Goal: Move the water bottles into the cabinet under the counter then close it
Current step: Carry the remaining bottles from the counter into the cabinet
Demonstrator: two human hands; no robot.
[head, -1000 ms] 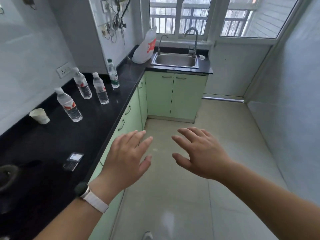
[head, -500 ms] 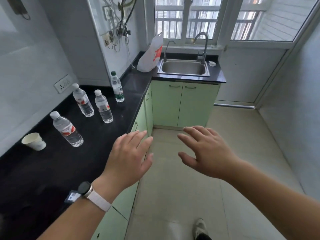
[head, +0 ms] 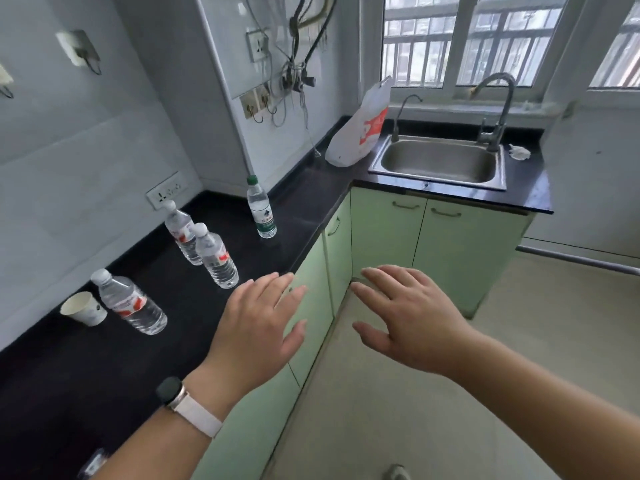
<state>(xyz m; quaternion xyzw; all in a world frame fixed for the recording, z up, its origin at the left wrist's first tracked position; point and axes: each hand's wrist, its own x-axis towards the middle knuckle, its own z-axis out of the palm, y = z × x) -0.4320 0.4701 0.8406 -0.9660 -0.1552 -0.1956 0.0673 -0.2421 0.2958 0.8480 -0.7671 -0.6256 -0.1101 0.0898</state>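
Note:
Several clear water bottles stand on the black counter (head: 86,368) at left: a near bottle with a red label (head: 130,303), two red-labelled bottles close together (head: 216,258) (head: 180,232), and a green-capped bottle (head: 261,209) farther back. Under the counter run pale green cabinet doors (head: 313,306), all shut. My left hand (head: 258,323), a watch on its wrist, hovers open over the counter's front edge. Beside it, above the floor, my right hand (head: 412,317) is open and empty too.
A white paper cup (head: 83,308) sits left of the near bottle. A white and red plastic bag (head: 360,128) leans in the corner beside a steel sink (head: 438,162) with taps. More green doors (head: 460,251) stand under the sink. Cables hang on the wall.
My view has moved forward along the counter and lifted, so the bottles and sink look nearer. Both hands stay spread and empty in front of me.

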